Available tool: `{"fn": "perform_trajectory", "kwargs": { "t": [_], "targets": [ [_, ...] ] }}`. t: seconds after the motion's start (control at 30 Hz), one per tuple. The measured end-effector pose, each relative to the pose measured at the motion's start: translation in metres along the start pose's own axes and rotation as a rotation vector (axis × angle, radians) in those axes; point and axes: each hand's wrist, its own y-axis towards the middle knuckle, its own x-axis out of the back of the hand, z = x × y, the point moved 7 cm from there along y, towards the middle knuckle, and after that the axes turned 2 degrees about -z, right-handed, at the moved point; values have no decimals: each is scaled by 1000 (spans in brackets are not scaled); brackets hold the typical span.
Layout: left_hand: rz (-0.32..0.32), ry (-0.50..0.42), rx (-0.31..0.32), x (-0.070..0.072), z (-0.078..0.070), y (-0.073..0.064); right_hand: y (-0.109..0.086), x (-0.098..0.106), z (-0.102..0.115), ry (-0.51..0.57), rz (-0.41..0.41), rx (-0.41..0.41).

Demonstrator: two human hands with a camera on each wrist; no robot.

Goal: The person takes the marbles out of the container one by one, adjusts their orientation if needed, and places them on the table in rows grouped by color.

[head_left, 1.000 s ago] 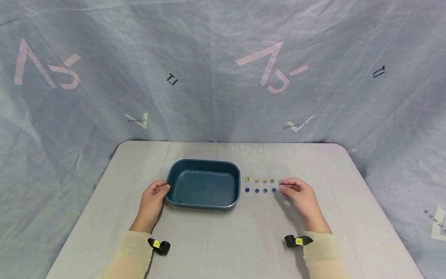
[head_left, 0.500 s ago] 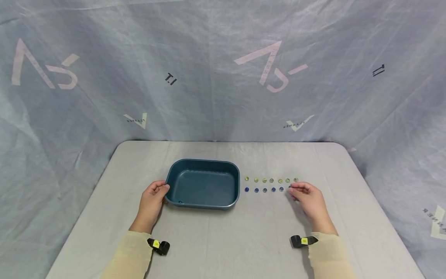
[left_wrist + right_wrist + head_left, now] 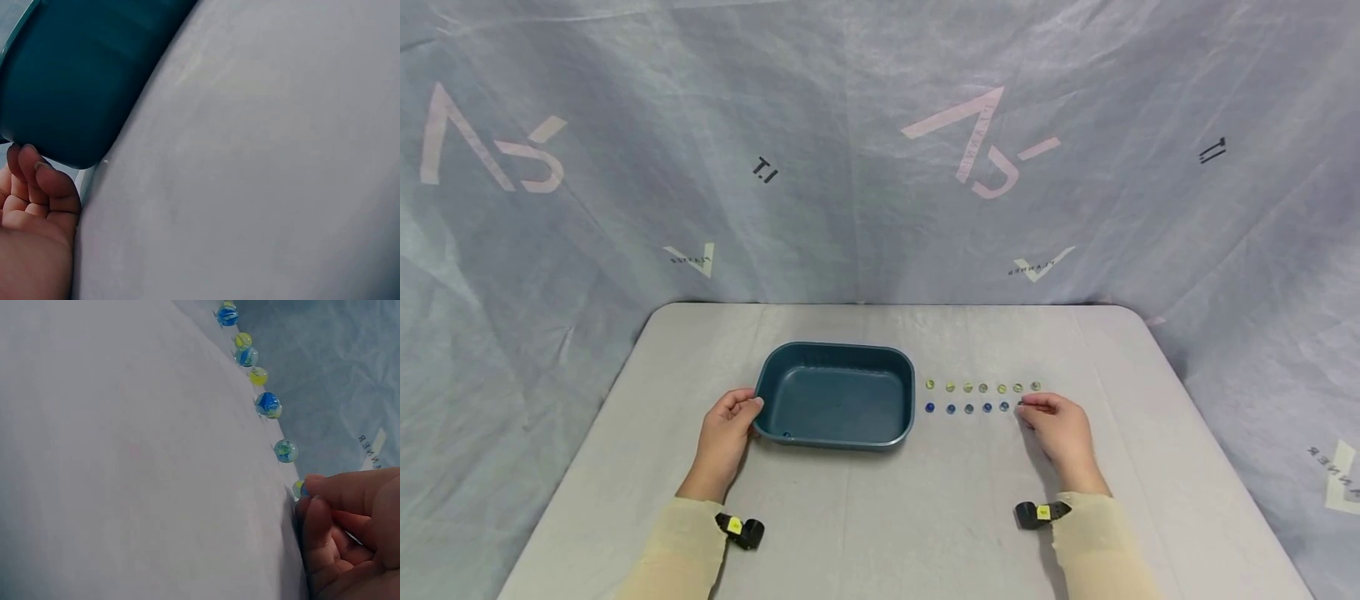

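Observation:
My left hand grips the left end of a dark teal plastic basin, thumb over the rim and fingers outside. In the left wrist view the curled fingers lie against the basin's outer wall. To the right of the basin, glass marbles stand in two rows: yellowish ones behind, blue ones in front. At the right end of the front row my right hand pinches a blue marble between thumb and fingertips, which hide most of it.
A light cloth-covered table bears everything, with a grey fabric backdrop close behind its far edge. One small dark round spot shows inside the basin's near left corner. Both wrists wear small black cameras.
My right hand has moved right along the front row to its end, uncovering a blue marble and more yellowish marbles. It has since shifted only slightly. The left hand has stayed on the basin.

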Motion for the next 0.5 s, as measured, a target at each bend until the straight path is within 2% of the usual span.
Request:
{"fn": "perform_trajectory", "kwargs": {
  "t": [0.5],
  "targets": [
    [-1,5,-4,0,1,1,-4,-6,-1,-24,-60,-32]
  ]
}}
